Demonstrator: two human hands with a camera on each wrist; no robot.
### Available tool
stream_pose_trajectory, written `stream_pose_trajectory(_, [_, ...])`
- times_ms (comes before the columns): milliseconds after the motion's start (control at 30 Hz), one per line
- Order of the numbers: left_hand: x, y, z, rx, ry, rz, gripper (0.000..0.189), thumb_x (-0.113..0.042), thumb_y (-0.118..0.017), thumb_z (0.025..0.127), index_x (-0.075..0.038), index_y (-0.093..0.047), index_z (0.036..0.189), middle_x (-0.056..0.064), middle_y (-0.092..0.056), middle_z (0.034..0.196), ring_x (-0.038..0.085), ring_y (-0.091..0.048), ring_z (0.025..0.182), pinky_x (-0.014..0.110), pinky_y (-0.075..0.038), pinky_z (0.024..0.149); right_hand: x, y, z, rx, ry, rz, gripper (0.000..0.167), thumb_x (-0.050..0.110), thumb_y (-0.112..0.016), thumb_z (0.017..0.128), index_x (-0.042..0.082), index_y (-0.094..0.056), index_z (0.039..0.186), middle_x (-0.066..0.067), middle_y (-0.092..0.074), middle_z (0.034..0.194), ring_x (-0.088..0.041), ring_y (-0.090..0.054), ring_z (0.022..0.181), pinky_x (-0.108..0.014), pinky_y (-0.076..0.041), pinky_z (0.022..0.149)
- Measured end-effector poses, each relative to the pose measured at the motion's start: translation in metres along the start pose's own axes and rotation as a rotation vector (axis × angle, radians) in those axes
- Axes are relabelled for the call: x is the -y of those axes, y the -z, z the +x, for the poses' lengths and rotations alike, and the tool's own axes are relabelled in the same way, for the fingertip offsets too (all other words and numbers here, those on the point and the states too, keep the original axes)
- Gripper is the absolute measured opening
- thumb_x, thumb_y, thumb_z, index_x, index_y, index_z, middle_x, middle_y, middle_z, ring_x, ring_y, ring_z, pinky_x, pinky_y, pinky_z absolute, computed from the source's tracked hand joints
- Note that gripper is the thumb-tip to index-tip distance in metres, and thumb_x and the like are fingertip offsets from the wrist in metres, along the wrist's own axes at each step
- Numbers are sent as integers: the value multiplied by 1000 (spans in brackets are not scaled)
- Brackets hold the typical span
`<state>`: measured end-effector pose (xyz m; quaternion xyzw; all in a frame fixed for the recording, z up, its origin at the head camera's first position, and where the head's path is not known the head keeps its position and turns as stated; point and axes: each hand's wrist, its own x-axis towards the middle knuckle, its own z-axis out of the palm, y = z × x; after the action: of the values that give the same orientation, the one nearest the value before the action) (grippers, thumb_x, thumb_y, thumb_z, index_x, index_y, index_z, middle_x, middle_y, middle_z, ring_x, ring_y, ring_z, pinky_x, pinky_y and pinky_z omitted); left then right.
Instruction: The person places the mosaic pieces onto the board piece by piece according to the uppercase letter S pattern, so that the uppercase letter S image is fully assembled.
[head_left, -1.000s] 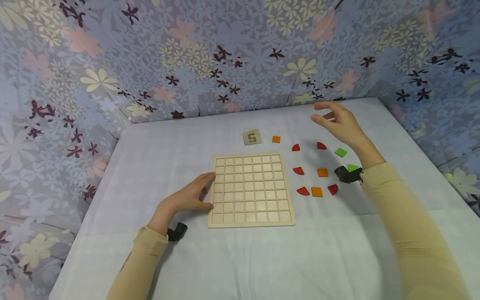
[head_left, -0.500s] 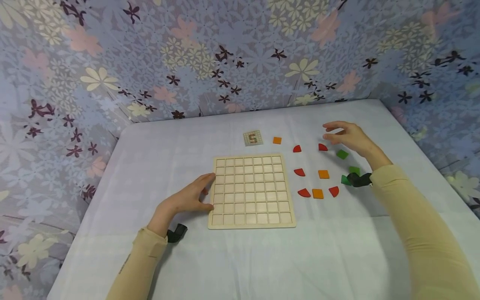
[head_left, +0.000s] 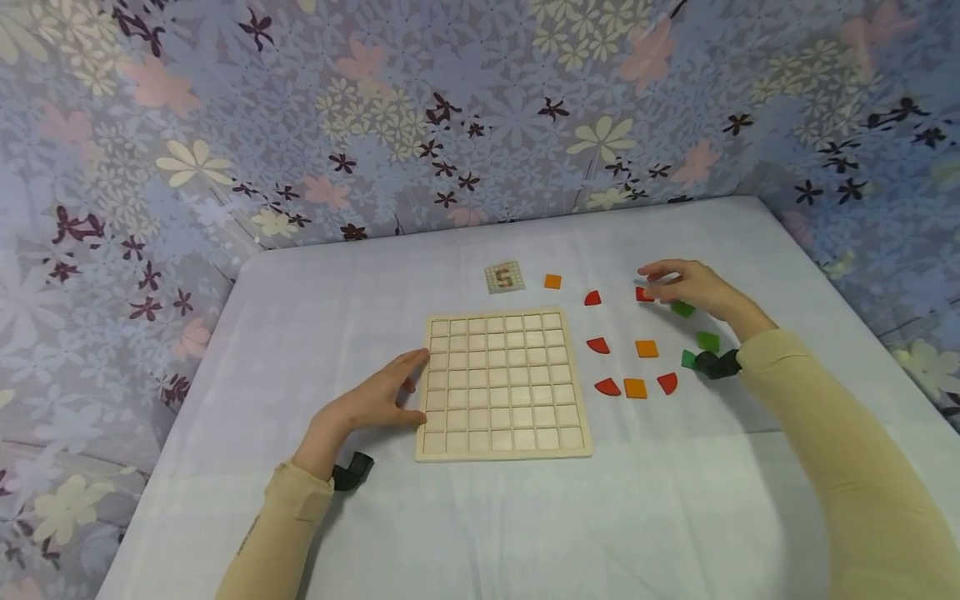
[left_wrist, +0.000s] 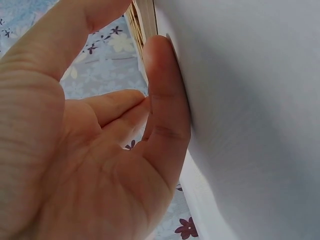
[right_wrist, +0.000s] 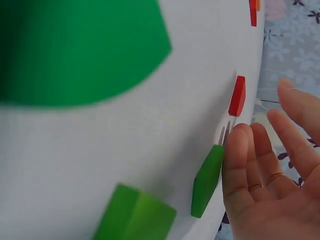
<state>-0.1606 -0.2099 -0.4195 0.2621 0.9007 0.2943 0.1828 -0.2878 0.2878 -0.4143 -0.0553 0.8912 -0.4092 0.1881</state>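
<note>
A pale wooden grid board (head_left: 504,383) lies flat on the table in the head view, no pieces in its cells. My left hand (head_left: 367,400) rests at its left edge, thumb and fingertips touching the rim. In the left wrist view, the fingers (left_wrist: 165,105) lie against the cloth beside the board's side. Over the far right pieces hovers my right hand (head_left: 701,290), holding nothing, with thumb and fingers spread apart. Beneath its fingertips is a red quarter-circle tile (head_left: 642,294), partly covered. A green tile (head_left: 682,309) lies under the palm; the right wrist view shows both tiles.
Several red quarter-circle tiles and orange square tiles (head_left: 647,349) lie right of the board. More green tiles (head_left: 707,341) sit by the right wrist. A small patterned card (head_left: 504,277) lies behind the board. Floral fabric (head_left: 480,108) rises behind the white-covered table (head_left: 480,525).
My right hand has come down and nearer, from above the table's far side to over the red quarter-circle tile. The left hand stays at the board's edge.
</note>
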Motion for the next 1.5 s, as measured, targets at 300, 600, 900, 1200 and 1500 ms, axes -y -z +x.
stream_pose_trajectory(300, [1,-5,-3,-5,1,-19,94,-20,-78,79,2,-18,149,16,-23,151,21,-49,102,34,-44,81,3,-10,3,-33,43,-180,47,22,-66,89,2,-54,130,-21,-48,127,-37,-46,109,-49,-40,86])
stream_pose_trajectory(600, [1,-5,-4,-3,-9,-2,93,-18,-77,79,2,-19,149,16,-23,151,20,-49,100,31,-45,78,5,-21,5,-103,163,-359,30,5,-67,85,-5,-63,113,-22,-56,109,-36,-51,96,-50,-42,86])
stream_pose_trajectory(900, [1,-4,-3,-2,-9,-1,94,-19,-77,79,2,-18,149,16,-22,151,19,-49,100,32,-44,77,10,-15,3,-142,119,-308,34,12,-66,88,-3,-62,118,-21,-56,112,-36,-53,97,-45,-45,79])
stream_pose_trajectory(1200, [4,-2,-3,7,-18,4,94,-18,-76,80,2,-16,149,17,-21,152,20,-49,101,33,-44,79,45,-2,-6,-219,130,-177,41,20,-64,91,-1,-58,125,-20,-56,117,-36,-55,102,-49,-43,83])
stream_pose_trajectory(1500, [3,0,-2,6,-24,9,94,-19,-76,79,4,-17,149,18,-21,151,21,-50,101,34,-44,80,77,-18,-13,-223,208,-146,41,25,-68,88,2,-61,122,-16,-59,112,-30,-58,96,-45,-44,81])
